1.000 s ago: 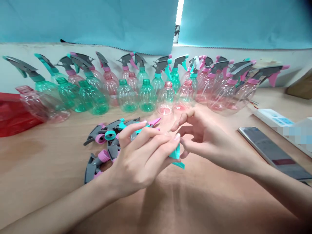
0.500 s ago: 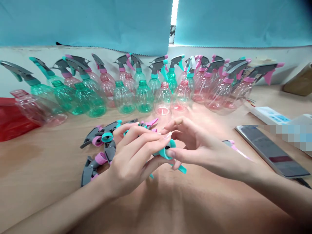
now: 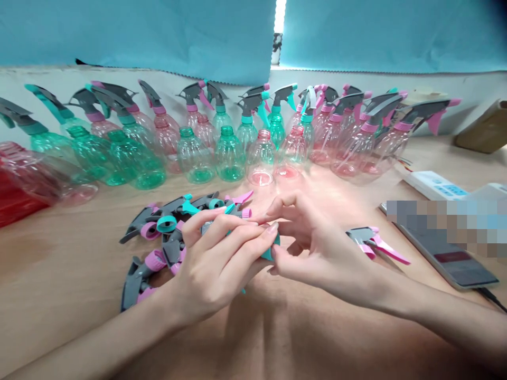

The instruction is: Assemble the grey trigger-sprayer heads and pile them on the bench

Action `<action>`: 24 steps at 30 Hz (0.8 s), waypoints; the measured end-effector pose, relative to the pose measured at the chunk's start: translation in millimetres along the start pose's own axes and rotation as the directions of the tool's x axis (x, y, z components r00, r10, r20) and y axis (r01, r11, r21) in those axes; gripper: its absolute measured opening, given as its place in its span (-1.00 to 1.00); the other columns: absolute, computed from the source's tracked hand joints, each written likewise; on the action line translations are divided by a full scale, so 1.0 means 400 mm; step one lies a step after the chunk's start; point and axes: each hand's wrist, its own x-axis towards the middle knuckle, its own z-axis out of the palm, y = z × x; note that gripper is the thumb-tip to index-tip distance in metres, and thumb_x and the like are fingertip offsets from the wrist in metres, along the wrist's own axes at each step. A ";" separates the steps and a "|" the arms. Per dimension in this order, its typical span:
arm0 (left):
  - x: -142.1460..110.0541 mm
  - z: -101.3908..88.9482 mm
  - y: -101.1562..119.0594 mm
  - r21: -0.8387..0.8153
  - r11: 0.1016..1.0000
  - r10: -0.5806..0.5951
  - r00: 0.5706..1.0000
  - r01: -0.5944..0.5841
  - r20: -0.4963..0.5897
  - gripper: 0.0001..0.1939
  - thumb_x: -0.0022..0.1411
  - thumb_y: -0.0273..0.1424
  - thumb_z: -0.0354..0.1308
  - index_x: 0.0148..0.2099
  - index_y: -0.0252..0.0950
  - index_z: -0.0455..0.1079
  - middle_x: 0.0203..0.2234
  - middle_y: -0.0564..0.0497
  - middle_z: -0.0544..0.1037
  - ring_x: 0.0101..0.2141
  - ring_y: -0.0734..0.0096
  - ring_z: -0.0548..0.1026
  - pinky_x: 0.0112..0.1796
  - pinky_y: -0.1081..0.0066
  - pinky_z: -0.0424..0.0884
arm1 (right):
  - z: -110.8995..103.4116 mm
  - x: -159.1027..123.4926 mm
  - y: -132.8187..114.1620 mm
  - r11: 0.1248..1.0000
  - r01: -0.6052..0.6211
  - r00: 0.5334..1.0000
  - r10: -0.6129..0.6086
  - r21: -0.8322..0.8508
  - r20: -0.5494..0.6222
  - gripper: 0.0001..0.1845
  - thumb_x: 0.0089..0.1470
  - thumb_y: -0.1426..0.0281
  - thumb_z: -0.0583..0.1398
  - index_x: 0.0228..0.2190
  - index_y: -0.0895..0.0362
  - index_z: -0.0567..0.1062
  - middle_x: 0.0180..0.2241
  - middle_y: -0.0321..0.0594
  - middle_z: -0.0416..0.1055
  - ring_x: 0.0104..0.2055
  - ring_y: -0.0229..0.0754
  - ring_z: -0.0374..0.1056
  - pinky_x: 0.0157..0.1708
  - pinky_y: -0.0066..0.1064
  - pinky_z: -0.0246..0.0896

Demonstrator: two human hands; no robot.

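My left hand [image 3: 222,258] is wrapped over a spray trigger head [image 3: 268,253], of which only a bit of the teal collar shows between the hands. Fingers and thumb of my right hand [image 3: 303,243] are curled around the collar's open end from the right. Most of the sprayer is hidden under my left fingers. Just left of and beyond my left hand lies a heap of loose grey spray heads [image 3: 174,248] with pink and teal collars. One more grey and pink spray head [image 3: 366,240] rests on the table behind my right wrist.
Rows of clear pink and green bottles [image 3: 232,158] line the back, several topped with sprayers. A red bag [image 3: 19,200] lies at far left. On the right are a phone [image 3: 447,248], a white power strip [image 3: 431,184] and a brown box [image 3: 481,129].
The teal collar has turned and is now mostly covered by my fingers; its trigger no longer shows. The view has shifted slightly, and the spray head by my right wrist shows more fully.
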 end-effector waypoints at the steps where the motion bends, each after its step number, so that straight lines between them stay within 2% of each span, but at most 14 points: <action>1: -0.001 0.002 0.001 0.004 1.000 0.005 1.000 -0.005 -0.001 -0.89 0.23 -0.45 0.17 -0.17 -0.32 0.41 -0.36 0.04 0.61 -0.30 0.32 0.50 -0.20 0.22 0.22 | -0.001 0.001 0.003 1.000 -0.004 1.000 0.004 -0.006 0.004 -0.60 -0.09 0.67 0.12 -0.24 0.04 0.19 -0.21 -0.32 0.28 -0.20 -0.30 0.36 -0.49 -0.56 0.20; 5: -0.006 0.005 0.003 0.011 0.999 0.030 1.000 -0.030 -0.005 -0.88 0.22 -0.50 0.16 -0.17 -0.35 0.42 -0.35 0.03 0.61 -0.29 0.32 0.50 -0.18 0.22 0.19 | -0.001 0.002 0.008 0.990 0.013 1.000 -0.012 -0.140 0.008 -0.57 -0.11 0.66 0.11 -0.19 0.06 0.20 -0.17 -0.29 0.30 -0.18 -0.29 0.33 -0.40 -0.50 0.24; 9: -0.008 0.002 0.011 0.035 0.997 0.066 0.998 -0.066 -0.004 -0.91 0.25 -0.51 0.10 -0.20 -0.36 0.42 -0.36 0.04 0.60 -0.29 0.34 0.50 -0.20 0.24 0.20 | 0.002 -0.012 0.001 0.935 0.121 0.992 -0.121 -0.334 0.022 -0.53 -0.08 0.62 0.09 -0.10 0.11 0.19 -0.13 -0.23 0.29 -0.14 -0.27 0.32 -0.35 -0.49 0.26; 12: -0.013 0.001 0.017 0.032 0.998 0.059 0.998 -0.059 -0.001 -0.91 0.26 -0.51 0.09 -0.20 -0.34 0.41 -0.34 0.03 0.60 -0.27 0.32 0.50 -0.21 0.24 0.20 | 0.004 -0.026 -0.005 0.904 0.158 0.987 -0.159 -0.398 0.031 -0.56 -0.09 0.61 0.08 -0.12 0.09 0.19 -0.22 -0.29 0.28 -0.28 -0.32 0.31 -0.37 -0.47 0.25; 15: -0.024 0.006 0.018 -0.002 0.999 0.039 0.999 -0.039 -0.008 -0.90 0.27 -0.49 0.07 -0.20 -0.30 0.41 -0.34 0.04 0.60 -0.26 0.30 0.49 -0.21 0.22 0.20 | 0.007 -0.031 -0.006 0.913 0.132 0.991 -0.134 -0.385 0.023 -0.61 -0.12 0.62 0.07 -0.22 0.06 0.19 -0.31 -0.33 0.25 -0.37 -0.33 0.28 -0.44 -0.47 0.21; 20: -0.037 0.020 0.006 -0.051 0.997 0.050 0.999 -0.050 -0.015 -0.92 0.27 -0.48 0.08 -0.23 -0.34 0.40 -0.37 0.00 0.60 -0.32 0.29 0.47 -0.26 0.23 0.21 | 0.011 -0.014 0.013 0.934 0.114 0.993 -0.103 -0.338 0.051 -0.62 -0.16 0.62 0.07 -0.25 0.08 0.19 -0.25 -0.25 0.28 -0.24 -0.20 0.29 -0.43 -0.42 0.20; 24: -0.035 0.028 -0.002 -0.040 0.997 0.063 0.998 -0.061 0.030 -0.91 0.25 -0.47 0.09 -0.20 -0.33 0.40 -0.37 0.00 0.59 -0.34 0.28 0.46 -0.27 0.24 0.23 | -0.002 0.002 0.024 0.962 0.099 0.993 -0.082 -0.254 0.080 -0.64 -0.16 0.63 0.07 -0.27 0.08 0.18 -0.27 -0.26 0.24 -0.26 -0.22 0.25 -0.41 -0.41 0.18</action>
